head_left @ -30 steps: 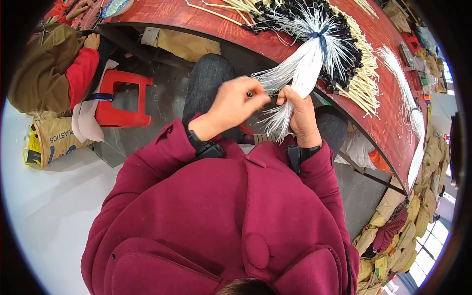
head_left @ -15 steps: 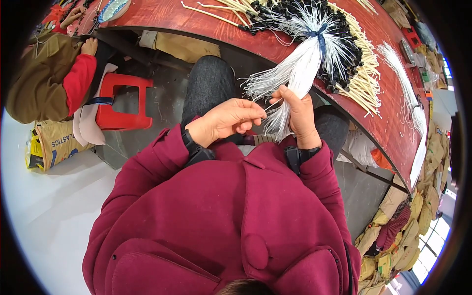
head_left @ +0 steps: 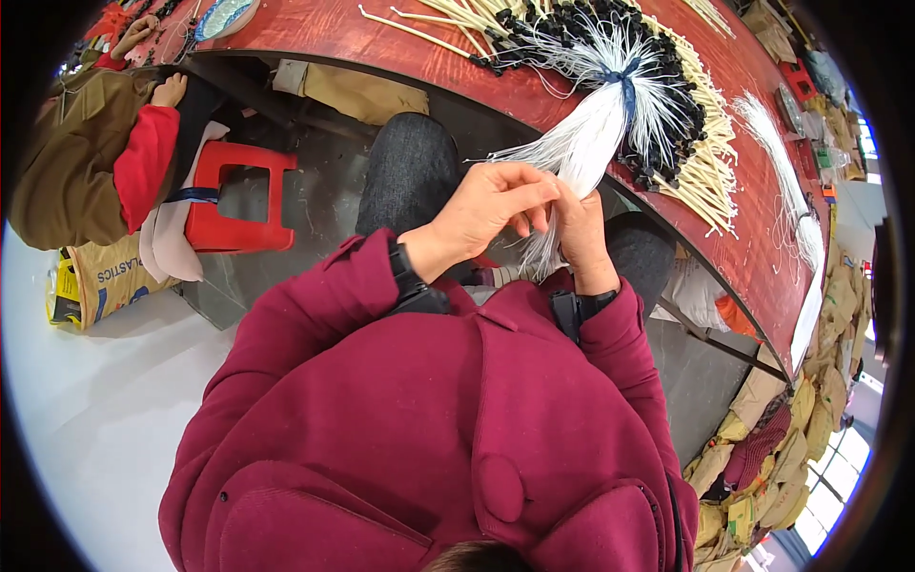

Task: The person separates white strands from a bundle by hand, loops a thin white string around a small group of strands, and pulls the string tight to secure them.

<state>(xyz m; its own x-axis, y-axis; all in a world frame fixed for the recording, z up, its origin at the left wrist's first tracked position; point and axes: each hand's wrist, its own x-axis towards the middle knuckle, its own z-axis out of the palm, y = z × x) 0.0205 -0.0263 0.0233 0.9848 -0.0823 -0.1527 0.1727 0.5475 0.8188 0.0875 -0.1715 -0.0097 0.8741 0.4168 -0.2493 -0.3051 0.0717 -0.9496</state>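
Note:
A thick bundle of white strings [head_left: 579, 133], tied with a dark blue band [head_left: 620, 74], hangs over the near edge of the red table toward my lap. My right hand [head_left: 583, 234] is closed around strands near its lower end, and loose ends dangle below the fingers. Thumb and fingers pinched, my left hand [head_left: 496, 205] meets the right one at the strands; the strand in its pinch is too fine to make out clearly. Around the tied end, pale sticks [head_left: 707, 157] with black tips [head_left: 688, 119] lie fanned out on the table.
Another white string bundle [head_left: 783, 172] lies along the table's [head_left: 315, 29] right side. To the left, a person in a brown and red garment [head_left: 91, 157] sits by a red plastic stool [head_left: 238, 195]. A bowl [head_left: 224, 17] stands far left. Sacks [head_left: 753, 467] are piled at right.
My left hand has moved right and slightly up, coming up against my right hand at the strands. The right hand keeps its hold on the bundle.

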